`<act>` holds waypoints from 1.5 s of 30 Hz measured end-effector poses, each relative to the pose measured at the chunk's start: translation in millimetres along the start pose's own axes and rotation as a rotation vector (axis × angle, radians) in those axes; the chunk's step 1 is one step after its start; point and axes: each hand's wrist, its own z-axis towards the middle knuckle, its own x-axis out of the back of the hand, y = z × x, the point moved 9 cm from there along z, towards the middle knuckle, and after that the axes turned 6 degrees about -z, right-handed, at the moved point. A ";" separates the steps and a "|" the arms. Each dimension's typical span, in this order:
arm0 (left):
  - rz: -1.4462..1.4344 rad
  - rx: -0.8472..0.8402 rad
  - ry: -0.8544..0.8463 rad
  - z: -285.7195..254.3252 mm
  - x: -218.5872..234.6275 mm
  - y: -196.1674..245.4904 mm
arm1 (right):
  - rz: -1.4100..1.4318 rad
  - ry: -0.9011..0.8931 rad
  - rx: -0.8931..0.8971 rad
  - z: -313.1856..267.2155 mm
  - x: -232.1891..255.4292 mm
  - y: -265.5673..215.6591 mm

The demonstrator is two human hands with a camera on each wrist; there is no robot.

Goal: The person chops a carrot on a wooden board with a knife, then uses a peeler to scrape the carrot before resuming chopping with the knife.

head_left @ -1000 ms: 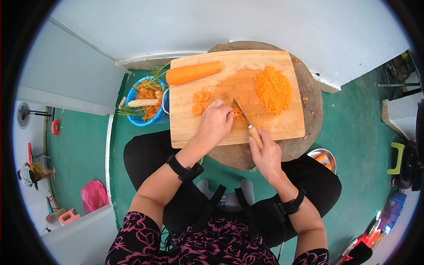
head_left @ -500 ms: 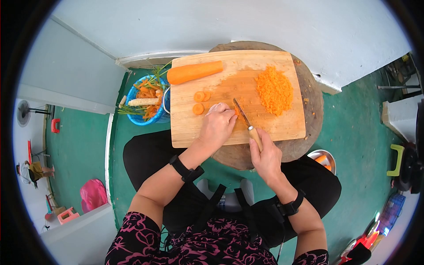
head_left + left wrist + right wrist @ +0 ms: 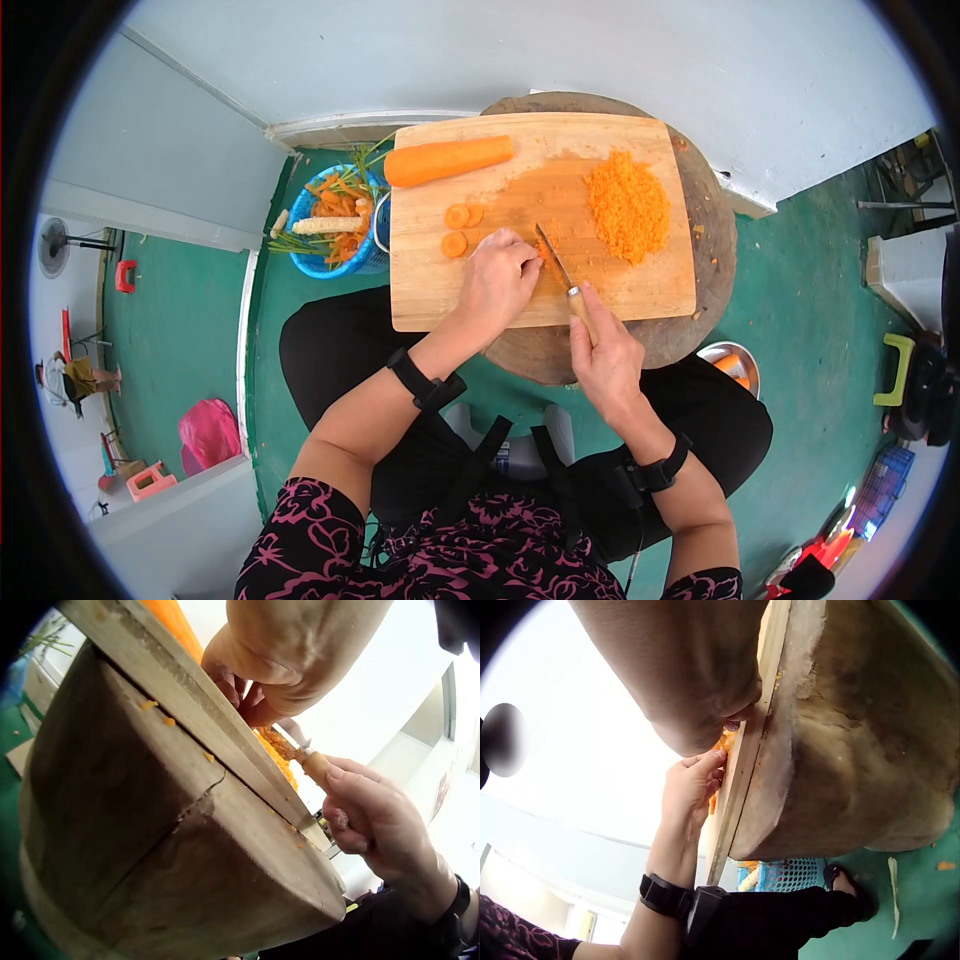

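Note:
In the head view, a knife with a wooden handle is gripped by my right hand, its blade angled over the wooden cutting board. Close to the blade's left side, my left hand has its fingers curled and pinches a small carrot piece, mostly hidden by the fingertips. Several round carrot slices lie left of that hand. A heap of minced carrot covers the board's right part, and a whole peeled carrot lies along its far left edge.
The board sits on a thick wooden block. At its left stands a blue basket of carrot peelings, greens and a corn cob. A metal bowl with carrot pieces is on the floor beside the right knee. A wall rises behind the block.
The left hand has edged slightly right along the board, staying beside the blade. The right hand keeps its grip on the knife, and the view has shifted a little.

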 end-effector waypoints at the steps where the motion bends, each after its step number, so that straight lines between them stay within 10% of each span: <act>1: 0.005 -0.007 0.003 -0.1 0.6 1.0 | 0.006 0.000 0.003 0.0 0.1 -0.5; 33: 0.024 0.054 -0.167 14.2 -4.9 -15.1 | -0.154 -0.314 0.025 20.8 -18.2 11.2; 45: -0.183 0.263 -0.031 19.5 28.5 -23.3 | -0.360 0.102 0.196 13.2 5.3 0.8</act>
